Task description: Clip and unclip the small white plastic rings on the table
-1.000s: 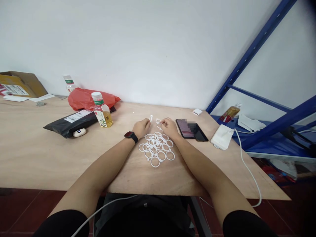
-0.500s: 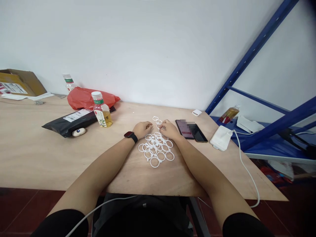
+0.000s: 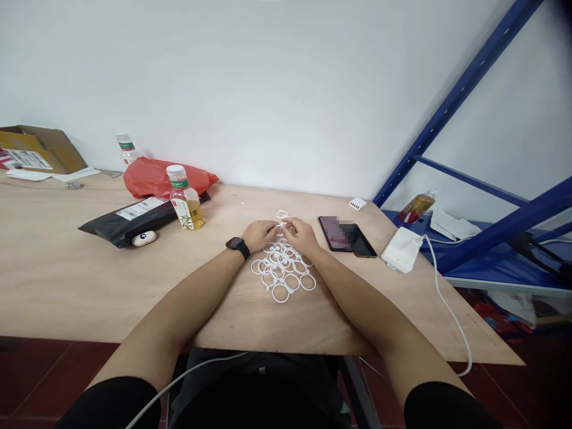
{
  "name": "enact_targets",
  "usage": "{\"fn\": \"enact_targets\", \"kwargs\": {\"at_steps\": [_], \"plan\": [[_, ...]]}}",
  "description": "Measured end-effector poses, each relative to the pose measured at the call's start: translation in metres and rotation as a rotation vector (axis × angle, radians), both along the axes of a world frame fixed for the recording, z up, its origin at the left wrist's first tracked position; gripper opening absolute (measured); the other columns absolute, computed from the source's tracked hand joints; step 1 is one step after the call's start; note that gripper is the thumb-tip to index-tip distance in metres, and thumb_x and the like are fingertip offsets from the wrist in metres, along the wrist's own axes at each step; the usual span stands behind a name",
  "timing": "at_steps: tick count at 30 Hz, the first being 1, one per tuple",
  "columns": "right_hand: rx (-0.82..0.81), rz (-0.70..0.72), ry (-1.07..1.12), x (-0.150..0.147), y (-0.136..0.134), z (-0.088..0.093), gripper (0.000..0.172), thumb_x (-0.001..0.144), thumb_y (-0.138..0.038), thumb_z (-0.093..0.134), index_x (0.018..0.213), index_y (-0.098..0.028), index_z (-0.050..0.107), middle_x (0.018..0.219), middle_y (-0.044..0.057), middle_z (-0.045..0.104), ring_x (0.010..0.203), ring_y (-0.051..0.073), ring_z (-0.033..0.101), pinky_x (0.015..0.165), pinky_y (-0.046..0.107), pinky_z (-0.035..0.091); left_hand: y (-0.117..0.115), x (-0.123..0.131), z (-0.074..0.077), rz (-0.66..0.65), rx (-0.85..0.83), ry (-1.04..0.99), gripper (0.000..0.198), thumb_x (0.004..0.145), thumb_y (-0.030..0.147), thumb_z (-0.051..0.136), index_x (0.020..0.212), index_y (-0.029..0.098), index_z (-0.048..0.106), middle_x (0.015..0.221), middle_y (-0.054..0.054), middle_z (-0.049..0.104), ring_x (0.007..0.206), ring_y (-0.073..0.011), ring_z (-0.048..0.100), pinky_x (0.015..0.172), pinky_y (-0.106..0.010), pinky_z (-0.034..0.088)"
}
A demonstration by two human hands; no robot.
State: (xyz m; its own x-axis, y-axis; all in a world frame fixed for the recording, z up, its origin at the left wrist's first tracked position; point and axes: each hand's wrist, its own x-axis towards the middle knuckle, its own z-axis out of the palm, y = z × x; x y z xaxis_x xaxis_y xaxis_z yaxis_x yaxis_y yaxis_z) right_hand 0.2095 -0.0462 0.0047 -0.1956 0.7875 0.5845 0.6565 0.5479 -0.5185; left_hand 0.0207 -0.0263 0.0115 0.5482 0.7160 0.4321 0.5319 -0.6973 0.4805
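My left hand (image 3: 260, 235), with a dark watch on its wrist, and my right hand (image 3: 301, 236) meet at the fingertips above the table. Both are closed, pinching a white plastic ring (image 3: 281, 224) between them; fingers hide much of it. Just beyond the fingertips, another white ring (image 3: 282, 215) lies at the far end of a short line of rings. Nearer to me, a loose pile of several white rings (image 3: 277, 260), each with a small knob, spreads between my forearms.
Two phones (image 3: 336, 233) and a white power adapter (image 3: 401, 250) with a cable lie to the right, near a blue metal rack (image 3: 469, 186). A drink bottle (image 3: 186, 202), black parcel (image 3: 129, 221), earbud case (image 3: 143, 238) and red bag (image 3: 165, 176) are on the left.
My hands have come together from slightly apart. The left fingers moved right to the ring that the right hand was at. The pile of rings stays in place.
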Motion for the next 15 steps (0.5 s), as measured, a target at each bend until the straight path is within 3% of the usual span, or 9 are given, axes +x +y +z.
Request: {"fn": "enact_targets", "kwargs": {"at_steps": [6, 15], "plan": [[-0.02, 0.029, -0.011, 0.0038, -0.0001, 0.0005, 0.019, 0.084, -0.027, 0.055, 0.093, -0.022, 0.071, 0.083, 0.003, 0.071, 0.072, 0.016, 0.061, 0.071, 0.028, 0.048, 0.0016, -0.0001, -0.0022, -0.022, 0.014, 0.023, 0.035, 0.096, 0.037, 0.041, 0.1, 0.02, 0.072, 0.095, -0.007, 0.073, 0.087, -0.0189, 0.066, 0.081, -0.029, 0.048], [-0.085, 0.051, 0.042, 0.0038, 0.0027, -0.0045, 0.017, 0.082, -0.029, 0.057, 0.091, -0.021, 0.07, 0.081, 0.002, 0.071, 0.071, 0.015, 0.063, 0.068, 0.026, 0.049, 0.0024, -0.0004, -0.0014, -0.023, 0.022, 0.075, 0.036, 0.096, 0.036, 0.04, 0.099, 0.021, 0.073, 0.093, -0.006, 0.073, 0.088, -0.0186, 0.065, 0.082, -0.029, 0.047]]}}
